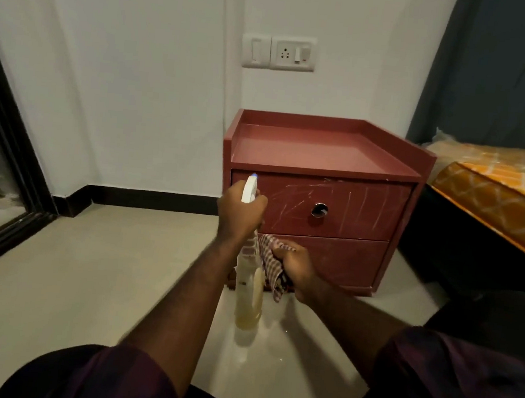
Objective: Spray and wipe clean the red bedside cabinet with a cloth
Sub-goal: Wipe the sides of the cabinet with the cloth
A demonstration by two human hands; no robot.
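Observation:
The red bedside cabinet [334, 205] stands on the floor against the white wall, with two drawers; pale scribble marks cover the upper drawer front around its round metal pull [319, 210]. My left hand [240, 216] grips the neck of a white spray bottle [248, 290], its nozzle raised in front of the upper drawer's left end. Its body hangs down over the floor with yellowish liquid at the bottom. My right hand [296, 266] holds a bunched checked cloth [269, 260] in front of the lower drawer, close beside the bottle.
A bed with an orange patterned mattress [504, 203] stands right of the cabinet, a dark curtain behind it. A black-framed glass sliding door [5, 155] runs along the left. A switch and socket plate [278, 52] sits on the wall above. Pale tiled floor [87, 278] lies before me.

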